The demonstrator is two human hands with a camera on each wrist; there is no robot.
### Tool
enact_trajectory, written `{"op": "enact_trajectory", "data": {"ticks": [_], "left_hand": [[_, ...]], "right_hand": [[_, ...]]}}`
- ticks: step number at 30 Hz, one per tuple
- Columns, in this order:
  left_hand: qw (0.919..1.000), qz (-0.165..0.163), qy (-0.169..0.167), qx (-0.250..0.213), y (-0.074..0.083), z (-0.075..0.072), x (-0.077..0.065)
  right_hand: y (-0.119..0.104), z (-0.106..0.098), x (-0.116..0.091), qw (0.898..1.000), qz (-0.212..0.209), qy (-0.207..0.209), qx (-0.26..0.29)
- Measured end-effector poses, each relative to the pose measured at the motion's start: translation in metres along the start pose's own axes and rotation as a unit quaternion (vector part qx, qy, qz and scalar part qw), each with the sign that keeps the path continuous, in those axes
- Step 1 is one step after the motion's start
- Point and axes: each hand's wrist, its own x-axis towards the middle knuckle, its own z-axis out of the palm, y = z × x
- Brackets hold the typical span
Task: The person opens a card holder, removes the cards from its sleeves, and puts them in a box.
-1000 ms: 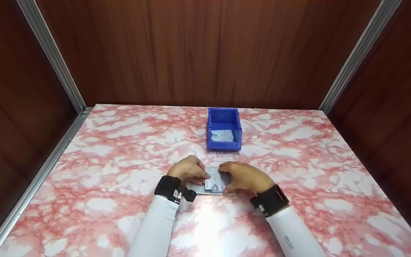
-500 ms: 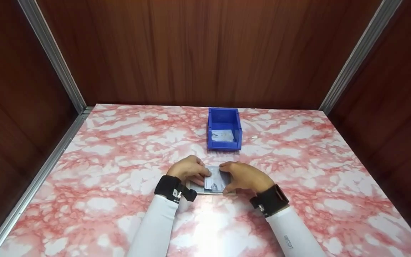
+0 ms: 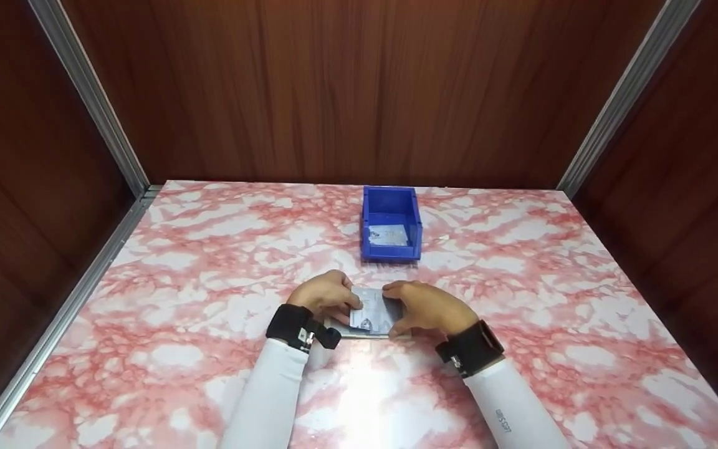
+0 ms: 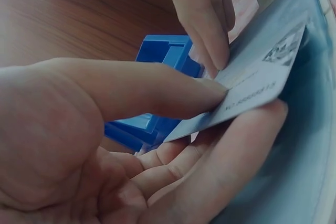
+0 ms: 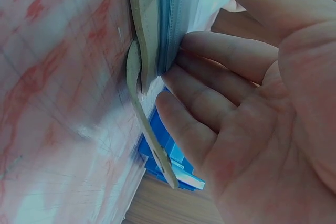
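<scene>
My left hand (image 3: pixel 326 295) pinches a white printed card (image 4: pixel 257 85) between thumb and index finger. Dark lettering and a small grey picture show on the card's face. It slants over the clear plastic sleeves of a card holder (image 5: pixel 151 30), which lies on the table with a pale cover and a strap (image 5: pixel 149 129). At the holder's right side is my right hand (image 3: pixel 430 308), gripping it with fingers at the far edge and thumb toward the near edge. In the right wrist view its fingertips press against the stacked sleeve edges. My hands hide much of the holder.
Beyond my hands stands a blue bin (image 3: pixel 390 254) with another pale card (image 3: pixel 389 235) inside. The red-and-white marbled table (image 3: pixel 178 293) ends at a brown wood-grain wall (image 3: pixel 334 93), with similar panels on both sides.
My left hand has shifted slightly left with the card, whose left edge now sits farther from my right hand. The right hand has stayed in place on the holder.
</scene>
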Motion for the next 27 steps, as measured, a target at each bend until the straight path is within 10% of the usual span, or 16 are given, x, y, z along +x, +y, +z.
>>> {"op": "enact_trajectory", "data": {"ticks": [27], "left_hand": [[0.9997,-0.002,0.023,-0.007,0.0001,0.004,-0.0018]], "right_hand": [[-0.0031,-0.0018,-0.0018,1.0,0.028,-0.001,-0.005]]}}
